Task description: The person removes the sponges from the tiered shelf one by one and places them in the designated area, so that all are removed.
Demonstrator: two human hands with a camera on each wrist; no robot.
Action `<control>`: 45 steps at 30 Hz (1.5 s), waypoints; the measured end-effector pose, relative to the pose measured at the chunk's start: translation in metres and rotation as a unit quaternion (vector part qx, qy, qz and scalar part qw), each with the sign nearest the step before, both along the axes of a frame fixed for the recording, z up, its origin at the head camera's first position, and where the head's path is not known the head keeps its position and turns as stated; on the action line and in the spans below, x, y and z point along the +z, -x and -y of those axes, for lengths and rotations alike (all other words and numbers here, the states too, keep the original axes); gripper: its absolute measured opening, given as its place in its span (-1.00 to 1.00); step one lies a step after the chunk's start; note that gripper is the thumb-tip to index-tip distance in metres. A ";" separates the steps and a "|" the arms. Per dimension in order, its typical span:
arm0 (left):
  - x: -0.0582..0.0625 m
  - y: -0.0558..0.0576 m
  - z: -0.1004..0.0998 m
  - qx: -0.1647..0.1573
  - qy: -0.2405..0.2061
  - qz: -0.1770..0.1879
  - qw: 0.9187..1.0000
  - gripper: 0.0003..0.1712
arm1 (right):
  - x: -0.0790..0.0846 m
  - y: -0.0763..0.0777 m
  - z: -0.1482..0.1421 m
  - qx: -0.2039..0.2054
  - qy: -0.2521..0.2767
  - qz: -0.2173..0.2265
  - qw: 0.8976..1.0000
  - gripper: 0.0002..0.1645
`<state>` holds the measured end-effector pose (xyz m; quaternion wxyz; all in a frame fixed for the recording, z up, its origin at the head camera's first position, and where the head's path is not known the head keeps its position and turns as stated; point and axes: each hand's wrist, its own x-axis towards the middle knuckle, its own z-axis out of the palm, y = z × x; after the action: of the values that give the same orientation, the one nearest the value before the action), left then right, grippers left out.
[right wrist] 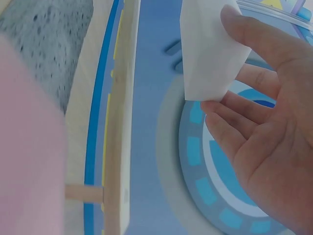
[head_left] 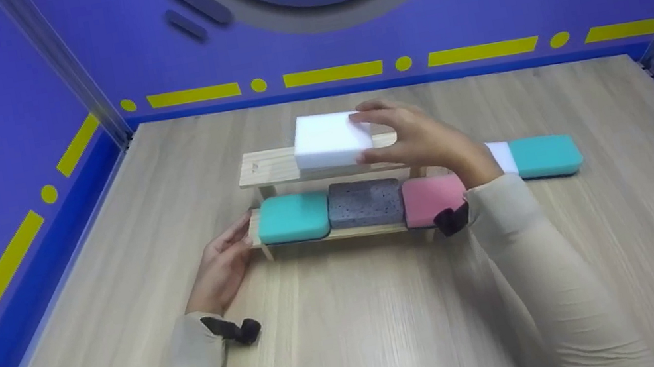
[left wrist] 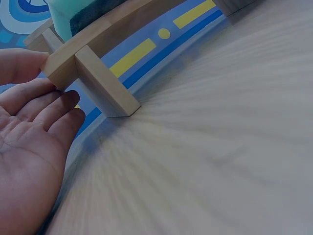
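Observation:
My right hand (head_left: 409,132) holds a white sponge block (head_left: 329,137) by its right end, between thumb and fingers. It hangs over the upper shelf (head_left: 270,168) of a two-step wooden rack; in the right wrist view a gap shows between sponge (right wrist: 208,54) and plank (right wrist: 117,147). At the rack's left side, my left hand (head_left: 224,269) pinches the end of the lower plank (left wrist: 66,61) between thumb and finger, the other fingers below it. Along that lower step sit a teal sponge (head_left: 294,217), a grey speckled block (head_left: 365,203) and a pink sponge (head_left: 434,198), the last partly hidden by my right wrist.
Right of the rack, a teal sponge (head_left: 545,156) lies on the wood-grain table (head_left: 354,340) beside a white piece (head_left: 502,156) partly covered by my right forearm. Blue printed panels (head_left: 335,41) wall the back and sides, with metal posts (head_left: 71,67) at the corners.

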<state>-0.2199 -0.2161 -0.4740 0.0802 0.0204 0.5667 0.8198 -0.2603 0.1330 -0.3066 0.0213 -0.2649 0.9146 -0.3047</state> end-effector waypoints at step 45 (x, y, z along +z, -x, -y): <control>0.000 -0.002 0.000 -0.006 -0.025 -0.001 1.000 -0.33 | -0.009 -0.014 -0.083 0.009 0.028 -0.041 0.999 -0.25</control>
<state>-0.2177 -0.2165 -0.4742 0.0845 0.0264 0.5457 0.8333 -0.2463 0.2161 -0.3158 -0.0212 -0.2861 0.9034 -0.3188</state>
